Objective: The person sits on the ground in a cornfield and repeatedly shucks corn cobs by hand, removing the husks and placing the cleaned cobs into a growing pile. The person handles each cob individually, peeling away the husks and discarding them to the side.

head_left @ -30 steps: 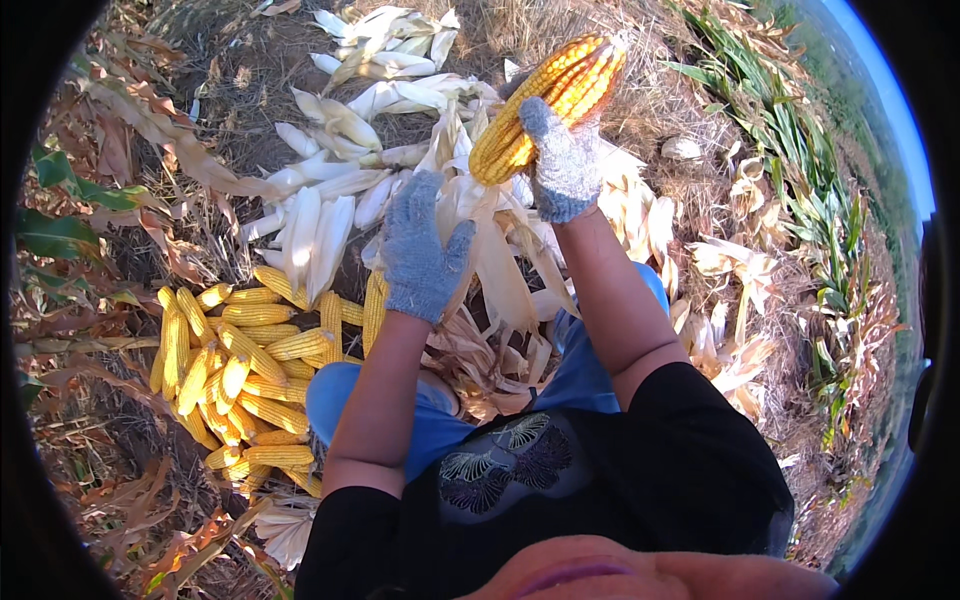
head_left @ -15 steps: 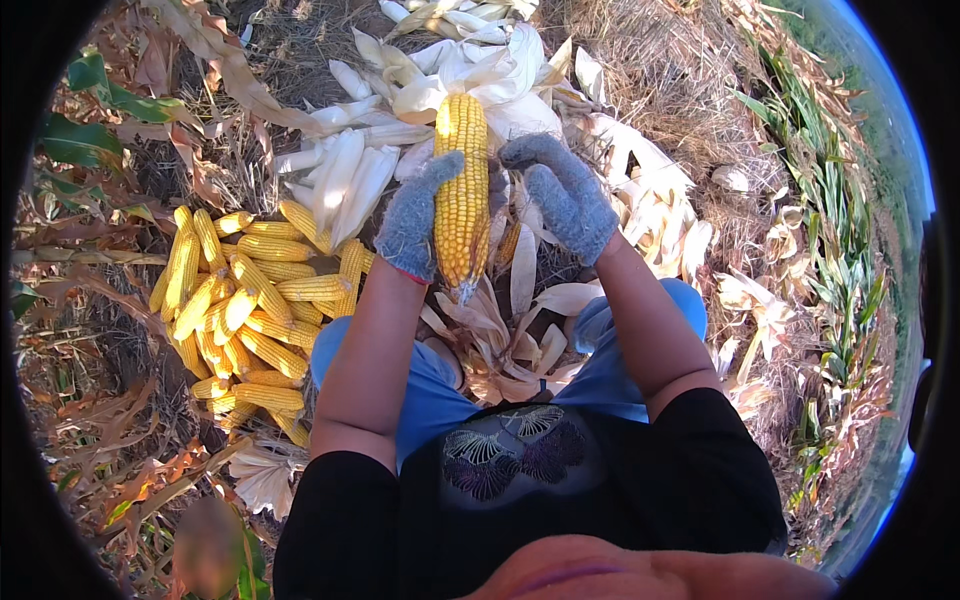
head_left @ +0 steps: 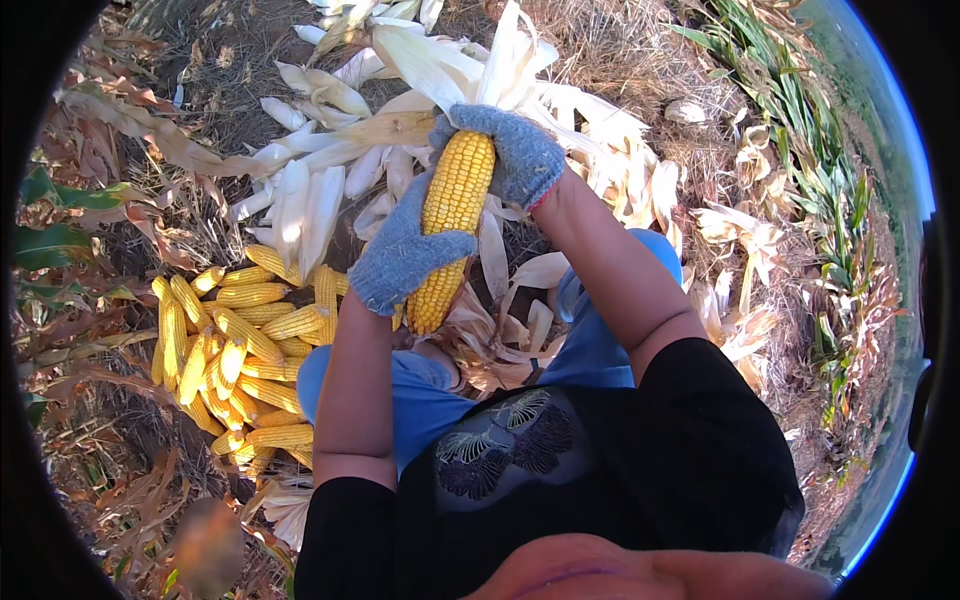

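Note:
A bare yellow ear of corn point(head_left: 457, 195) lies tilted between my gloved hands, its tip toward my lap. My left hand point(head_left: 413, 250), in a grey knitted glove, wraps around the ear's left side with the thumb across its front. At the far end, my right hand point(head_left: 505, 150), in a matching glove, is closed around the base where the pale husk point(head_left: 500, 70) fans out beyond the fingers. The ear and glove hide some of the right fingers.
To the left is a heap of husked yellow ears point(head_left: 235, 350). Pale loose husks point(head_left: 310, 200) lie ahead, and more dry husks point(head_left: 490, 335) between my legs. Dry stalks and leaves point(head_left: 85, 350) border the left; green and dry plants point(head_left: 845, 220) stand at the right.
My right hand has gone from open beside the ear to closed at its far end. My left hand and the ear have come slightly down and left, with the husk now spread forward.

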`<state>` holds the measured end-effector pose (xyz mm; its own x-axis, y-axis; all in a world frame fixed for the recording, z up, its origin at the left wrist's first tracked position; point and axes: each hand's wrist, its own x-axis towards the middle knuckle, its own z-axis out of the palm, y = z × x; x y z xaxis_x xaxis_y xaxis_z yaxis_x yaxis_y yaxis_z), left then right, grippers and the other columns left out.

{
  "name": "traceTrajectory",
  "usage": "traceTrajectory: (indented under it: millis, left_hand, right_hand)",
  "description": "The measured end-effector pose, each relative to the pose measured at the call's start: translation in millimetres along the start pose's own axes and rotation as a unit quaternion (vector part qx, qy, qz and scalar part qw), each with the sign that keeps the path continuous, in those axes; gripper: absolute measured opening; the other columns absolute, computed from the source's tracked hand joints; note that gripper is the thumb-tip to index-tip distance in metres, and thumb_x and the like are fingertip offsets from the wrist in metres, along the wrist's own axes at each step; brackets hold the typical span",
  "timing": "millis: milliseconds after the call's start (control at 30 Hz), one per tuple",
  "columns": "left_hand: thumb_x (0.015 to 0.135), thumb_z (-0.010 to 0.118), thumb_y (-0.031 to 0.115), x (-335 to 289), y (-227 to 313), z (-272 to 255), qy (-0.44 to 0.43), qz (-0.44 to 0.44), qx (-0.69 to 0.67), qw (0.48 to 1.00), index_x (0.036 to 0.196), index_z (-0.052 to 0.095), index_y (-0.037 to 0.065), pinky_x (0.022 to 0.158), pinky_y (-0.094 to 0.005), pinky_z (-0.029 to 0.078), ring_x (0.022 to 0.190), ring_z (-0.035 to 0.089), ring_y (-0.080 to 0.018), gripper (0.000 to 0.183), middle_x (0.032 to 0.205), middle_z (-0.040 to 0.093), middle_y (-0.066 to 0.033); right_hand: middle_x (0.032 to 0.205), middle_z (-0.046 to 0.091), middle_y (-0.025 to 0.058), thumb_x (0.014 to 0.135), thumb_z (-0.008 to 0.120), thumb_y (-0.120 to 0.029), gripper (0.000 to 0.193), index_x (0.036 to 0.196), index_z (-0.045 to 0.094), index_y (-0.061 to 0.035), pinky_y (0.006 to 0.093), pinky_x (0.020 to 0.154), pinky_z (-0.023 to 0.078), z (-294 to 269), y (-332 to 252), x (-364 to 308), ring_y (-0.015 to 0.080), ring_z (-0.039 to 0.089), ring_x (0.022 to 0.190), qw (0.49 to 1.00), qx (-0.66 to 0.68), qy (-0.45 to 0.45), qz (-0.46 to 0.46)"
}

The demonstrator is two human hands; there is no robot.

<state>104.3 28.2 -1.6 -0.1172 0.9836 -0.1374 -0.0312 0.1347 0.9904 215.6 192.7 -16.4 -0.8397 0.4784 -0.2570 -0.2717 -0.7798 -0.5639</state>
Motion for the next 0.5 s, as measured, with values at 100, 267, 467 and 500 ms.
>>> traceTrajectory:
  millis: [100,267,467,500]
  left_hand:
    - [0.071,0.079,0.019,-1.7,0.9,0.1,-0.033,-0.030,-0.059,0.997,0.145,0.032,-0.001,0.096,-0.0324,0.047,0.114,0.055,-0.0188,0.090,0.128,0.054,-0.0115]
    - [0.070,0.074,0.012,-2.9,-10.2,2.3,-0.059,-0.068,-0.131,0.987,0.146,0.034,0.000,0.094,-0.0315,0.048,0.111,0.057,-0.0188,0.086,0.126,0.056,-0.0107]
    - [0.069,0.072,0.012,-5.2,-10.9,6.7,-0.066,-0.079,-0.163,0.981,0.145,0.036,-0.001,0.096,-0.0311,0.047,0.113,0.057,-0.0193,0.085,0.128,0.056,-0.0100]
    - [0.069,0.072,0.013,-4.4,-11.4,7.8,-0.064,-0.073,-0.156,0.983,0.145,0.036,-0.001,0.096,-0.0309,0.047,0.113,0.057,-0.0190,0.085,0.128,0.056,-0.0099]
  right_hand:
    - [0.090,0.066,0.0135,0.089,0.067,-0.021,0.040,0.117,0.056,0.0051,0.0415,0.082,0.056,-1.4,-12.4,0.4,0.0248,0.067,0.081,0.999,0.026,-0.020,-0.030]
    - [0.094,0.067,0.0113,0.092,0.067,-0.027,0.044,0.124,0.054,0.0002,0.0386,0.072,0.059,2.2,-29.5,-2.0,0.0199,0.066,0.076,0.986,0.003,-0.070,-0.152]
    - [0.088,0.063,0.0067,0.099,0.055,-0.028,0.033,0.118,0.055,-0.0007,0.0303,0.064,0.057,0.3,-29.3,-6.0,0.0138,0.063,0.072,0.991,0.045,-0.081,-0.093]
    - [0.086,0.062,0.0060,0.099,0.054,-0.029,0.033,0.116,0.055,-0.0005,0.0306,0.063,0.057,-0.9,-28.1,-0.9,0.0136,0.062,0.071,0.989,0.071,-0.096,-0.087]
